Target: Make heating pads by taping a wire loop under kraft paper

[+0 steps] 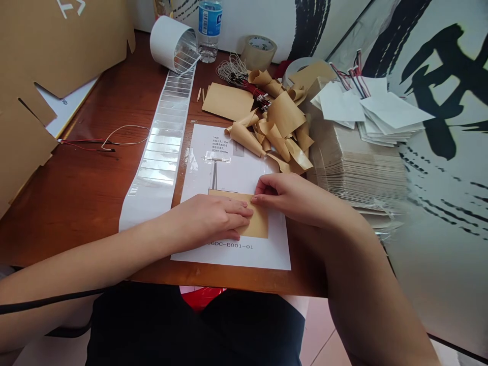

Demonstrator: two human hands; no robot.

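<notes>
A tan paper-faced rectangle (259, 222) lies on a printed white sheet (236, 257) near the table's front edge. My left hand (223, 216) rests flat across the rectangle, fingers stretched out and covering its left part. At the rectangle's upper edge, my right hand (280, 195) is closed, thumb and forefinger pinched on the tan paper. How much paper sits between those fingertips is hidden. The white sheet carries a line drawing and printed text.
Curled tan paper scraps (280, 132) lie behind the white sheet, beside a flat tan rectangle (229, 100). On the right, white pads with wires (381, 107) top a stack of grey boards (369, 162). A clear-label strip (160, 142), bottle (209, 30) and cardboard box (64, 46) are leftward.
</notes>
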